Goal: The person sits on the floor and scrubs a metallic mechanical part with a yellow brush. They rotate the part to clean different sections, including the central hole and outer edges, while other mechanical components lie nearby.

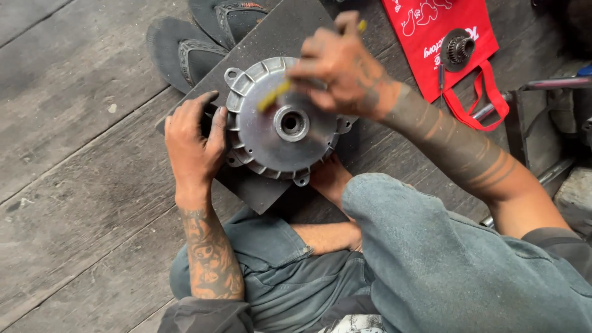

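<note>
The right hand (345, 65) hovers over the far right part of a round grey metal hub (280, 126), its fingers (308, 69) pinched shut around a thin yellow tool (274, 95); the tool is blurred, so it may be a brush or a pencil, and its tip lies across the hub's flat face just left of the centre bore. The left hand (194, 139) grips the hub's left rim, thumb and fingers curled around the ribbed edge, holding it steady.

The hub lies flat on a dark board (259, 188) that rests on the worn wooden floor (74, 185). It has a ring of fins and small lugs around its edge and a round hole in the middle. Just near the hub, a bare foot (330, 179) presses against its near rim, with the person's knee in faded blue trousers (431, 259) to the right.

Far right, a red cloth bag (425, 43) lies flat on the floor; on top of it, not inside, sits a small dark toothed gear (459, 49). At the far edge, left of the board, lie two dark sandals (197, 37). A metal bar (555, 83) crosses the right edge.
</note>
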